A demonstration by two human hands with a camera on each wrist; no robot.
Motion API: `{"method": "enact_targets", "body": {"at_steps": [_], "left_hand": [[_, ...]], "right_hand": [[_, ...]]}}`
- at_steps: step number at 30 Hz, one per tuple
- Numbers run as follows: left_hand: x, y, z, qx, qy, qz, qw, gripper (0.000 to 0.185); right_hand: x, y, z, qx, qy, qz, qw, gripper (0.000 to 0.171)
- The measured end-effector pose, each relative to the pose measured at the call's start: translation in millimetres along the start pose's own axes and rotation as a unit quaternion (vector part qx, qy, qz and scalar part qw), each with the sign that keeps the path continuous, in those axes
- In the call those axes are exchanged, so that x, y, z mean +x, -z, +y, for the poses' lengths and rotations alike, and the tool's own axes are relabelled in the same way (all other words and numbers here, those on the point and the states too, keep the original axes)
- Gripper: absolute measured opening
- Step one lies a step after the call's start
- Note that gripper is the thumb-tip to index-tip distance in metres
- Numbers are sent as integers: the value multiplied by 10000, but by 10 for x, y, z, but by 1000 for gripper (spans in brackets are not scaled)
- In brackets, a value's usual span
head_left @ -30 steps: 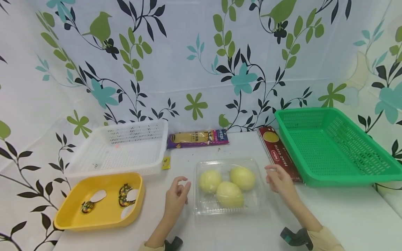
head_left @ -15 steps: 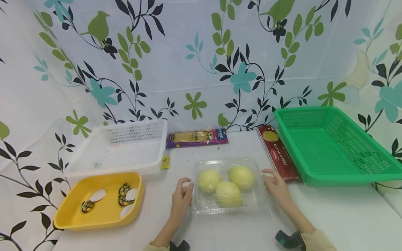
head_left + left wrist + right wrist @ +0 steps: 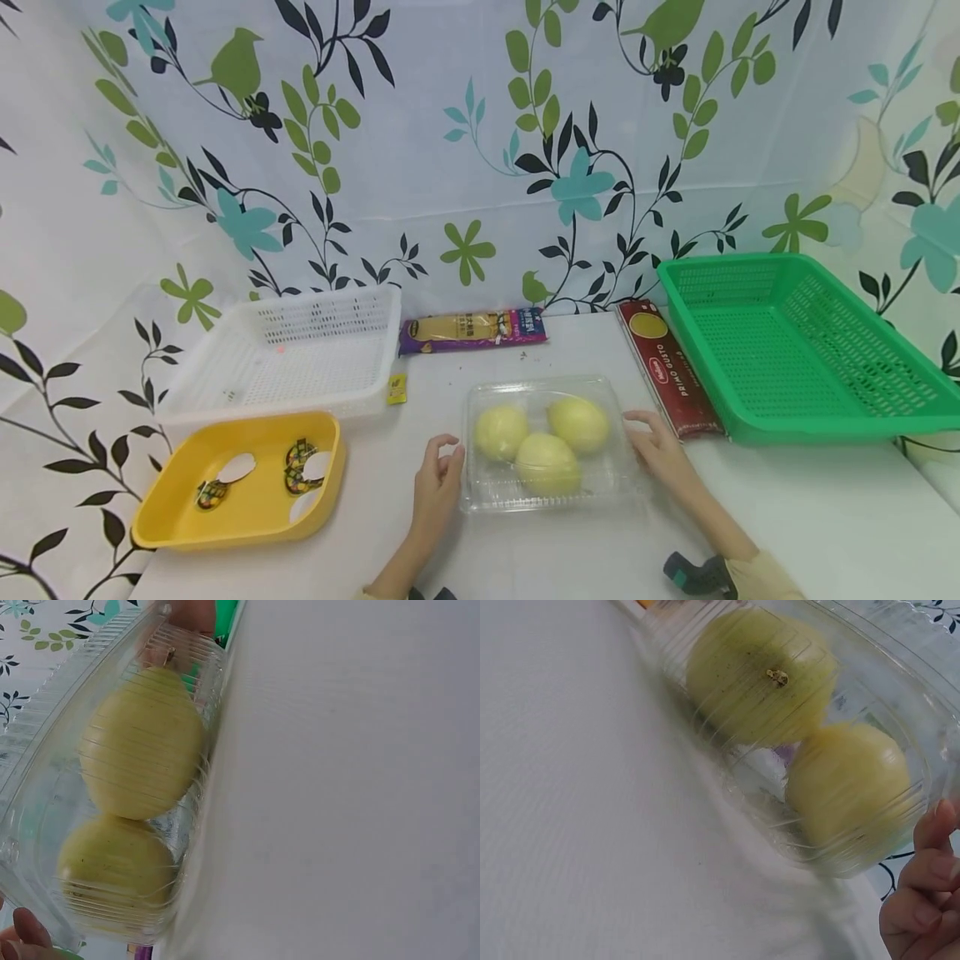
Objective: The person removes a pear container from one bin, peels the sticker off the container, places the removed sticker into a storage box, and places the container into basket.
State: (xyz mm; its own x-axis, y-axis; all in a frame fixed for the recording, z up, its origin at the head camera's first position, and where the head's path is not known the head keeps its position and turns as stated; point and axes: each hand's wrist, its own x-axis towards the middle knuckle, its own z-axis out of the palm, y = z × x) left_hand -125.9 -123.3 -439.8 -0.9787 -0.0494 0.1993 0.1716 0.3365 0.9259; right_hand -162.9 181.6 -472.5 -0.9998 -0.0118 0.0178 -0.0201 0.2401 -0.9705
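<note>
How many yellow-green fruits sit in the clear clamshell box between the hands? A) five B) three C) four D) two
B: the head view shows three round fruits inside the clear clamshell box, with the left hand and right hand at its sides.

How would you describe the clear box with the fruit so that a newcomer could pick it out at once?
On the white table, look at the near middle, between the yellow tray on the left and the green basket on the right. There lies a clear plastic box, with the left hand and the right hand at its two sides. It alone is see-through and holds three pale yellow-green fruits.
</note>
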Motion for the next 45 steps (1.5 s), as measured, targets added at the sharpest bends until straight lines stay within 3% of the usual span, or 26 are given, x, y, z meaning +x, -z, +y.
{"method": "enact_targets", "body": {"at_steps": [6, 12, 18, 24, 28, 32, 35, 40, 45], "left_hand": [[-20, -21, -34, -171, 31, -159, 9997, 22], [-24, -30, -18, -248, -20, -212, 9995, 21], [-26, -21, -15, -211, 123, -255, 9994, 21], [16, -55, -191, -230, 372, -319, 9985, 21], [50, -76, -313, -54, 400, -455, 9981, 27], [62, -54, -323, 396, 244, -653, 9968, 34], [66, -33, -310, 600, 345, -995, 9926, 40], [59, -4, -286, 336, 633, -1469, 9866, 42], [29, 25, -300, 425, 444, -1513, 9866, 41]], "right_hand": [[-11, 26, 38, -208, -133, -182, 9995, 39], [-65, 3, 35, -452, 237, -414, 9978, 49], [-81, -18, 36, -804, 415, -283, 9955, 47], [-104, -30, 23, -702, 451, -197, 9963, 42], [-115, -39, 36, -449, 456, -79, 9979, 38], [-117, -52, 49, -437, 460, 24, 9980, 37], [-120, -60, 45, -444, 440, 60, 9980, 37], [-128, -72, 30, -431, 485, 106, 9978, 38], [-158, -106, 29, -445, 202, 209, 9986, 40]]}}
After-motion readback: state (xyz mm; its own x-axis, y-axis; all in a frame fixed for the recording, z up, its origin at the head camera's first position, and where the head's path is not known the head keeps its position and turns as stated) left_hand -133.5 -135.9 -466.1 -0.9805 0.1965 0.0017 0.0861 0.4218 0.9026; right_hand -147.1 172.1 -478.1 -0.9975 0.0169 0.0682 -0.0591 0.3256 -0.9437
